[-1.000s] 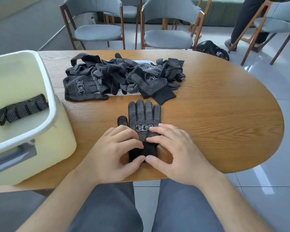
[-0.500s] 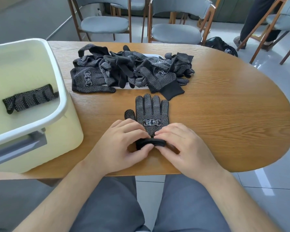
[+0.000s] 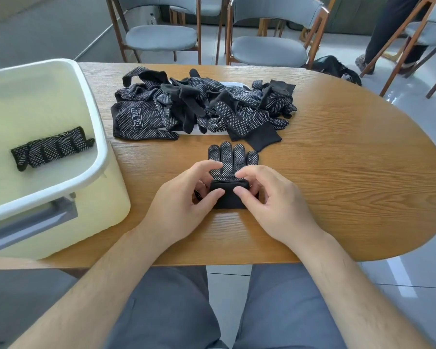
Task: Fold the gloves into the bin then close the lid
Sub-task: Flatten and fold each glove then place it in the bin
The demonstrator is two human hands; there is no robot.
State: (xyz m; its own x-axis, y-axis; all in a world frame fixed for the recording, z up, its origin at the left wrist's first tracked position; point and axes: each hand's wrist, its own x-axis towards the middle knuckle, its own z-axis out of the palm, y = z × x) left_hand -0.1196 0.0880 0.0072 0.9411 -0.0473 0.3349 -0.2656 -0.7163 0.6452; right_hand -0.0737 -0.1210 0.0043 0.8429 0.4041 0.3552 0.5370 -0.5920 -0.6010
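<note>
A black dotted glove lies flat on the wooden table in front of me, its cuff end rolled up toward the fingers. My left hand and my right hand both pinch that rolled cuff between thumb and fingers. Behind it sits a heap of several more black dotted gloves. To the left stands a pale yellow bin with a white rim, lid off, holding one folded glove. A white sheet, perhaps the lid, shows under the heap; I cannot tell.
Grey chairs with wooden frames stand beyond the table's far edge. A dark bag lies on the floor at the right, beside a person's legs. The bin has a grey handle on its near side.
The glove's cuff has been rolled farther up over the palm, covering the white logo. Both hands moved forward with the roll.
</note>
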